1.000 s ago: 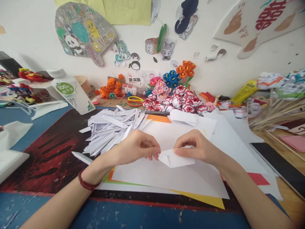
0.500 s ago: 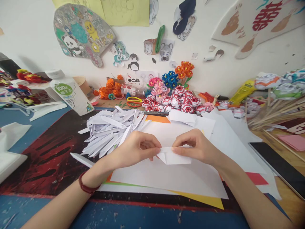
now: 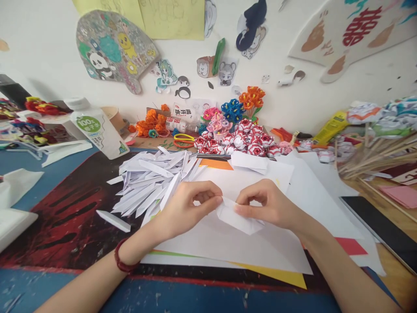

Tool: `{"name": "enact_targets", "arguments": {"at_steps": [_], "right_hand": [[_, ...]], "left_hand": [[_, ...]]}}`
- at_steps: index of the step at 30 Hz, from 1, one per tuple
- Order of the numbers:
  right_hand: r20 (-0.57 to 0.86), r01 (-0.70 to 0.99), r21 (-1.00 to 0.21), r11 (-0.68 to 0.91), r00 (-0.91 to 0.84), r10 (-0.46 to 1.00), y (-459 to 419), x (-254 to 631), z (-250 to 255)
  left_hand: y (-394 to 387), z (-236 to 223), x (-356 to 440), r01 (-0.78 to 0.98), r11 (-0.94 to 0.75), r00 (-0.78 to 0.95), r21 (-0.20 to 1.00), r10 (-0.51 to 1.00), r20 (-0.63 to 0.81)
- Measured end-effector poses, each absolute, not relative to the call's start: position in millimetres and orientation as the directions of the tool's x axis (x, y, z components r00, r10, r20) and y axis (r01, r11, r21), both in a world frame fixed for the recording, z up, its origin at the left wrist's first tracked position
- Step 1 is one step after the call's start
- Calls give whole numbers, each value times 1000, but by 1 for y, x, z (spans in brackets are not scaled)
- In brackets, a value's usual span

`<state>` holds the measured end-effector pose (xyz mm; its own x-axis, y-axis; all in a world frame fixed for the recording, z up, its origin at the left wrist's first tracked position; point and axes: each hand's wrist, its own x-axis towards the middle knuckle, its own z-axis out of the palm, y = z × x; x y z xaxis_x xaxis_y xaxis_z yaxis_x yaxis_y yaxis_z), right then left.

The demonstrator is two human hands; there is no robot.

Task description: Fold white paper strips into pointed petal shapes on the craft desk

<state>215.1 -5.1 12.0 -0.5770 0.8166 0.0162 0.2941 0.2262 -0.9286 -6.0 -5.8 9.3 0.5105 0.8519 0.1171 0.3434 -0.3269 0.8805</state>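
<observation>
Left hand (image 3: 192, 206): thumb and forefinger pinched on folded paper (image 3: 240, 217)'s upper-left corner. Right hand (image 3: 269, 203): clamped on its top edge. Paper now tilts down rightward, nearly level half a second ago; above white sheets (image 3: 228, 250).

On my blue table (image 3: 192, 300), the dark red-and-black mat (image 3: 68, 213) reaches close to the near edge. On it I have white sheets (image 3: 228, 256) over a yellow one (image 3: 286, 276), a heap of folded white strips (image 3: 146, 178) at their left and one loose strip (image 3: 114, 221) just beside the heap. A white bottle (image 3: 97, 128) stands toward the far left corner; my black phone (image 3: 379, 226) lies near the right edge.
</observation>
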Motion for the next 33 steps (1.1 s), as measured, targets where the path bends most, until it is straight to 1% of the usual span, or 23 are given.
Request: {"name": "enact_targets", "arguments": {"at_steps": [3,9,15,25,33], "right_hand": [[32,279,-932,233,-576,817,-5,215,12],[34,257,-941,219,-574,818,-6,215,12],[52,262,-936,235,-559,828,-5,214,13],[89,316,-897,308,-554,828,-4,212,10],[87,343,-885,315,-544,835,-5,212,10]], "left_hand": [[-7,7,-5,341,-327,495,881,860,128],[-9,7,-3,291,-269,468,918,877,109],[-8,10,-4,239,-224,489,945,868,82],[-8,13,-4,317,-249,460,915,884,81],[-7,10,-5,358,-298,469,885,877,105]]}}
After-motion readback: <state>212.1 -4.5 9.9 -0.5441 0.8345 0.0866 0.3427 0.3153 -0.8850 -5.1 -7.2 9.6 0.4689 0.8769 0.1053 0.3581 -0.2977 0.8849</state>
